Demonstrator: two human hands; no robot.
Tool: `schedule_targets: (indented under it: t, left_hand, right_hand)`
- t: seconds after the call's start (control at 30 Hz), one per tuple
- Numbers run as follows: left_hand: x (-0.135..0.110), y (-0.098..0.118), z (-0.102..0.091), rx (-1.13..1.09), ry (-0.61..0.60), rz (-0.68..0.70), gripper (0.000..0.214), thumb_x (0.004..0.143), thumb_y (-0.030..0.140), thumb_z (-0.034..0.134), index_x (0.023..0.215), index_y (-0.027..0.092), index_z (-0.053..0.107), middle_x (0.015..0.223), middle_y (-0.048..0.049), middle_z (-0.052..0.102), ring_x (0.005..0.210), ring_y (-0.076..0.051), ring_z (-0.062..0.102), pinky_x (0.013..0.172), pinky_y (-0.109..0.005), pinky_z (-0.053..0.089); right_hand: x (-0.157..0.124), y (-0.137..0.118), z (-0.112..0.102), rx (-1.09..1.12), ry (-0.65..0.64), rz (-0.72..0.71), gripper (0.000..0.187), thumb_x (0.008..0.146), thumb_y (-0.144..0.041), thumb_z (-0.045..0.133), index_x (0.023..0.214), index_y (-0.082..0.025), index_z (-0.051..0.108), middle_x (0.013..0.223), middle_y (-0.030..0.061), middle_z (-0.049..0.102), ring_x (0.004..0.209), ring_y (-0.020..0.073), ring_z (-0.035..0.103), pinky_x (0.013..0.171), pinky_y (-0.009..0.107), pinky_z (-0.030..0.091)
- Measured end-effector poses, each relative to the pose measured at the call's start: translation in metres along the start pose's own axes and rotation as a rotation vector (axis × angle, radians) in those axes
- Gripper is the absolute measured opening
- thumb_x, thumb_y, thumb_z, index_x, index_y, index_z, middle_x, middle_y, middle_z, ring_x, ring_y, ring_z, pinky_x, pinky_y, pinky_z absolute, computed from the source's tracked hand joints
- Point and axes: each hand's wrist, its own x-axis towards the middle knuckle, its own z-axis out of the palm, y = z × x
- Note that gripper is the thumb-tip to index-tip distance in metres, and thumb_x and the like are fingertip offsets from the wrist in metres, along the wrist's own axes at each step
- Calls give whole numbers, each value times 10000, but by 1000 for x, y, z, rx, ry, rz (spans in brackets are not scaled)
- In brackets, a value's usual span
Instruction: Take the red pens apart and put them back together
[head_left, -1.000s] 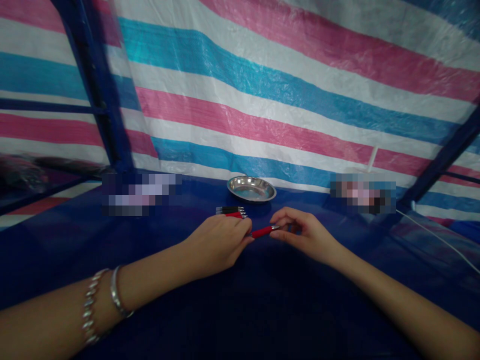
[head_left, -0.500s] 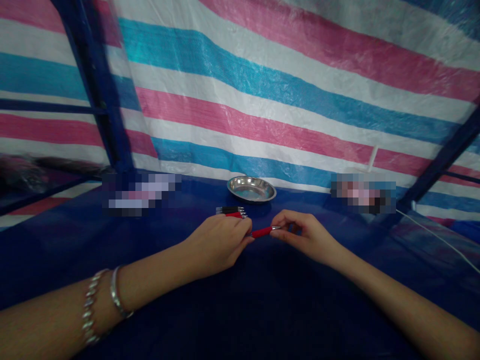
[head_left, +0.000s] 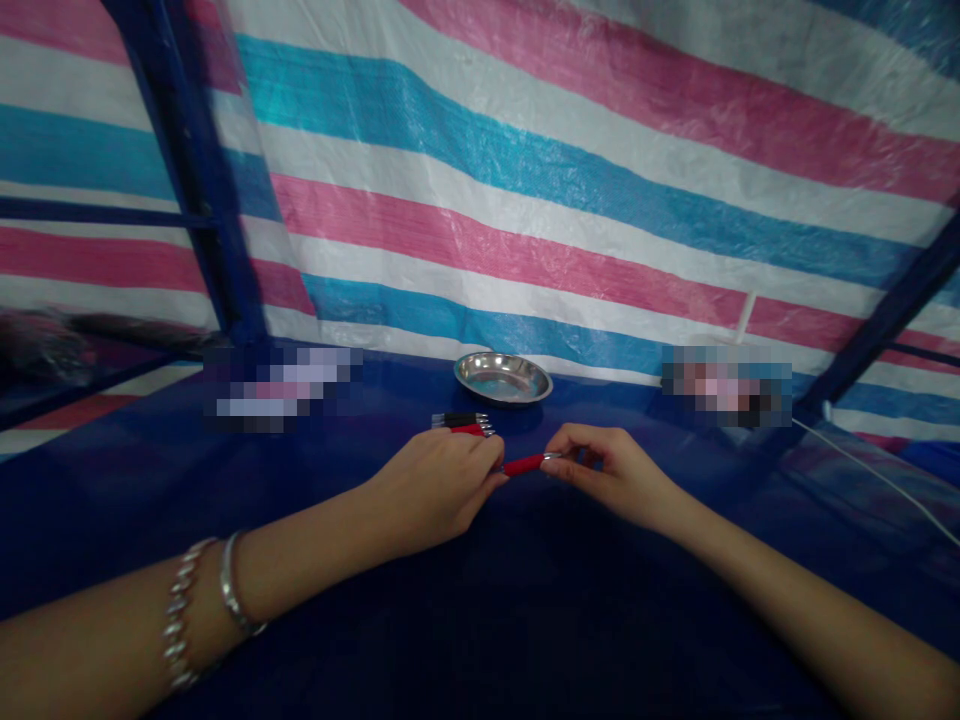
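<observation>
A red pen with a silver tip is held level between my two hands, over the dark blue table. My left hand is closed around its left part, and the fingers hide that end. At the silver tip, my right hand pinches with thumb and forefinger. Just behind my left hand lie several pens in a row, among them a black pen and a red pen, silver tips pointing right. My left hand partly covers that row.
Behind the pens stands a shallow round metal dish. Blurred-out items lie at the back left, and another blurred-out item at the back right, near a pale cable. A striped plastic sheet hangs behind the table between blue metal posts.
My right fingers have shifted very slightly at the pen's silver tip. My left hand, the held pen and the row of pens look the same.
</observation>
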Motion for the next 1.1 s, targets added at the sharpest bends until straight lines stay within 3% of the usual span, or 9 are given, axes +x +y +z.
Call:
schedule_targets:
  t: [0.37,0.77,0.93,1.1]
  left_hand:
    - [0,-1,1,50,30,3,144,830,238,368,774,157,473,705,-39,556,610,-175,537,542,-284,390]
    - [0,-2,3,90,23,-69,171,827,263,365,748,158,475,710,-54,563,591,-196,549,526,-305,405]
    - [0,-4,4,97,-9,-105,148,818,254,373,787,157,481,722,-58,567,619,-211,559,535,-318,415]
    - [-1,-6,7,80,38,-118,159,810,255,375,881,149,471,828,-81,570,714,-226,561,587,-337,428]
  right_hand:
    - [0,-3,0,-50,40,-32,119,767,-261,505,852,-188,544,703,-5,587,575,94,497,491,204,348]
    - [0,-2,0,-150,36,-48,96,760,-215,507,840,-189,554,727,0,598,607,103,516,527,209,379]
    - [-1,-3,0,-172,27,-53,93,764,-208,500,832,-186,559,734,5,593,629,108,519,536,211,378]
    - [-1,-3,-1,-176,19,-76,92,756,-187,505,828,-187,562,740,-1,584,639,103,510,559,213,380]
